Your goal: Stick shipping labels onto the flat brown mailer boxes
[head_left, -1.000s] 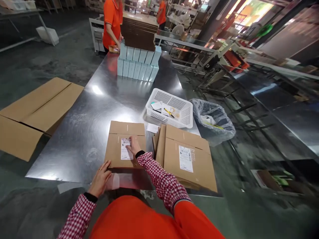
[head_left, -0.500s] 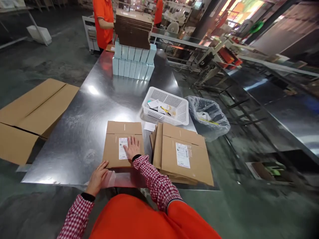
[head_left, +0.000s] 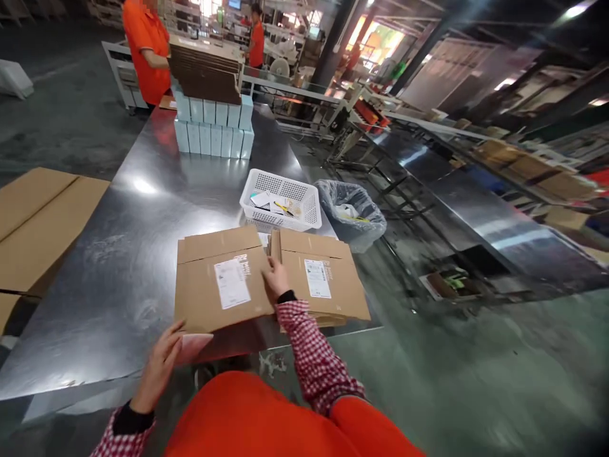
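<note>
A flat cardboard carton (head_left: 200, 289) with a white label (head_left: 232, 282) lies in front of me, and a second carton's edge shows beneath it. My right hand (head_left: 276, 279) is closed on its right edge, with the fingers partly hidden. Outstretched, the fingers of my left hand (head_left: 159, 362) touch the carton's lower left corner. Beside that hand is a pinkish, see-through sheet (head_left: 194, 348); whether the hand holds it is unclear. Just to the right rests a stack of flat cartons (head_left: 342, 285), its top one also labelled.
A white plastic basket (head_left: 311, 206) holds papers and a yellow pen. Right of the table (head_left: 137, 228) stands a lined bin (head_left: 366, 238). Pale blue boxes (head_left: 214, 138) carry brown cardboard (head_left: 204, 76) at the far end, near a co-worker (head_left: 147, 57). An open carton (head_left: 42, 209) stands left.
My right hand has moved off the label to the carton's right edge. A carton with print beside its label now covers the earlier left one. The view has swung right.
</note>
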### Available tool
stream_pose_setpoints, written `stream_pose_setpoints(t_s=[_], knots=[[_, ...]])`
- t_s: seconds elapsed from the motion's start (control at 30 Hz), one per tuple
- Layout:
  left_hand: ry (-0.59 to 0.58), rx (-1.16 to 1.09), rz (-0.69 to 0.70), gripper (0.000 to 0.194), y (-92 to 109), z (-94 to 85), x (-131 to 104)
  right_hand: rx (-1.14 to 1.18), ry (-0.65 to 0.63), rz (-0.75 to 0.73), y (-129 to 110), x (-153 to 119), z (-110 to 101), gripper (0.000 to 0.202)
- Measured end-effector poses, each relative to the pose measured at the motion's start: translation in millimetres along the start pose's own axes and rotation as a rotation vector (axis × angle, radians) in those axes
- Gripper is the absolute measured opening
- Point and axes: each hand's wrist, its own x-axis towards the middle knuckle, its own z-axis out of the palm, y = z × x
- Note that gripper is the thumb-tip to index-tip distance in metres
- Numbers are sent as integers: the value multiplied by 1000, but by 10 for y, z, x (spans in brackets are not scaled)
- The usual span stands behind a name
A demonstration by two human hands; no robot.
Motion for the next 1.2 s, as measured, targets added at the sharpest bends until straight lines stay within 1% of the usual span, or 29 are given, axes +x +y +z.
stream_pose_setpoints(t_s=[0.03, 0.07, 0.13, 0.17, 0.2, 0.23, 0.27, 0.3, 0.33, 0.37, 0.43, 0.47, 0.5, 0.53, 0.57, 0.6, 0.63, 0.7, 0.73, 0.77, 0.8, 0.87, 0.9, 0.93, 1.0, 1.07, 1.13, 1.17, 1.2], knots=[[-76, -37, 48, 36, 186, -65, -18, 56, 18, 0, 76, 43, -342, 44], [-117, -52, 101, 34, 376, -131, -37, 79, 29, 11, 163, 84, -703, 43], [-126, -35, 179, 31, 734, -261, -73, 84, 130, 120, 318, 156, -1380, 46], [-115, -18, 217, 31, 891, -323, -88, 74, 148, 145, 364, 179, -1648, 49], [-93, 1, 250, 30, 1030, -381, -101, 54, 185, 172, 376, 185, -1837, 53], [-72, 19, 278, 30, 1153, -434, -111, 35, 205, 180, 348, 163, -1931, 57], [-48, 34, 306, 30, 1261, -481, -117, 29, 207, 161, 281, 107, -1921, 61], [-26, 44, 331, 29, 1353, -522, -120, 44, 166, 119, 178, 10, -1807, 65], [-12, 52, 352, 28, 1429, -557, -119, 79, 59, 55, 48, -125, -1598, 68], [2, 57, 371, 28, 1488, -588, -112, 150, -89, -41, -99, -293, -1311, 69], [40, 67, 394, 27, 1532, -649, -76, 300, -662, -222, -393, -677, -602, 77], [78, 77, 385, 27, 1511, -684, -45, 371, -866, -298, -515, -868, -237, 82], [128, 92, 354, 27, 1460, -726, -5, 413, -1040, -336, -611, -1042, 97, 78], [184, 112, 303, 28, 1382, -773, 43, 463, -1103, -338, -676, -1192, 380, 66], [241, 137, 238, 29, 1282, -825, 94, 503, -1119, -315, -712, -1312, 600, 56], [296, 173, 173, 32, 1170, -879, 141, 525, -1100, -280, -725, -1399, 752, 49], [361, 217, 118, 37, 1056, -927, 178, 533, -1051, -249, -721, -1455, 842, 45], [488, 299, 80, 48, 859, -983, 199, 494, -948, -234, -701, -1486, 882, 36], [509, 313, 89, 53, 788, -980, 178, 457, -903, -252, -696, -1476, 863, 30], [471, 302, 102, 56, 737, -953, 140, 413, -870, -278, -700, -1458, 837, 24], [375, 262, 110, 57, 703, -904, 91, 368, -848, -303, -709, -1440, 815, 19], [125, 134, 82, 54, 663, -764, -10, 302, -827, -330, -734, -1424, 804, 14], [50, 72, 40, 52, 645, -689, -49, 283, -821, -335, -741, -1429, 817, 14], [18, 13, -12, 52, 624, -619, -75, 269, -817, -337, -739, -1442, 838, 14], [31, -107, -127, 53, 574, -514, -91, 236, -804, -341, -707, -1483, 891, 14], [10, -241, -218, 51, 530, -460, -76, 197, -785, -327, -647, -1523, 934, 12], [-29, -375, -277, 48, 516, -436, -56, 195, -756, -274, -586, -1542, 952, 12], [-40, -429, -303, 48, 523, -426, -48, 219, -731, -243, -564, -1540, 950, 18], [-53, -472, -327, 47, 536, -414, -43, 252, -700, -226, -552, -1530, 942, 28]])
